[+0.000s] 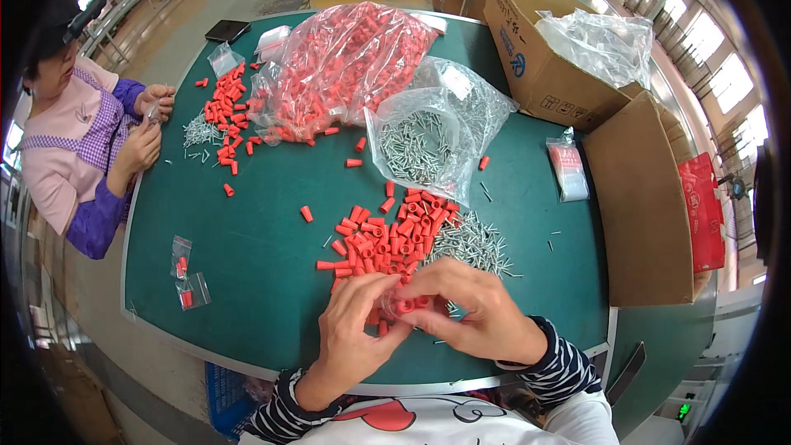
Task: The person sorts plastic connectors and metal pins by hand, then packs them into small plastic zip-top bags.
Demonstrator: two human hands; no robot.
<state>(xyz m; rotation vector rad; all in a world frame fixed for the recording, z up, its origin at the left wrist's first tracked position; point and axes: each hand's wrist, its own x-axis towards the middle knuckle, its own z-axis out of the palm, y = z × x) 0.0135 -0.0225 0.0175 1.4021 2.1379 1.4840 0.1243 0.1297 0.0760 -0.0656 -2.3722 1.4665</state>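
At the lower centre of the frame, the left hand (354, 328), nearly closed, pinches a clear bag (390, 302); the right hand (476, 313), curled, grips red caps (406, 306).

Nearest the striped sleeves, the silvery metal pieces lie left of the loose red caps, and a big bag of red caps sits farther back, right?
Not quite: there, the silvery metal pieces lie to the right of the loose red caps, as the head view shows. The big bag of red caps does sit farther back.
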